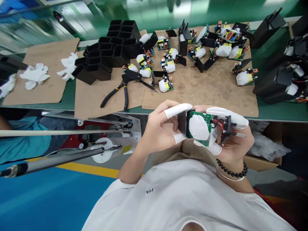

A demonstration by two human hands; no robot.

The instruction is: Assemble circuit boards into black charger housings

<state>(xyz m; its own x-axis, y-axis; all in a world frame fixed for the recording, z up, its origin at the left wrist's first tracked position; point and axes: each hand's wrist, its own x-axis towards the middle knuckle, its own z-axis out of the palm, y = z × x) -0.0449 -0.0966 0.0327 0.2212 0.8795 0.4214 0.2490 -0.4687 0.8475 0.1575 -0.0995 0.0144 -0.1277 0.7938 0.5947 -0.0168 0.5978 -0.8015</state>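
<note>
Close to my chest, both hands grip one assembly: a green circuit board (201, 126) with a white pad on it, partly inside a black housing (182, 123). My left hand (160, 128) pinches the housing end with white finger cots on thumb and forefinger. My right hand (232, 138), wearing a bead bracelet, wraps round the other end, where red and black wires lead to a black end plate (226, 129) with metal prongs.
On the cardboard sheets (211, 86) lie several more boards with white pads (166, 85), black end plates and pliers (117, 93). Stacked black housings (108, 54) stand at the back left, more (276, 83) at the right. White gloves (35, 75) lie far left.
</note>
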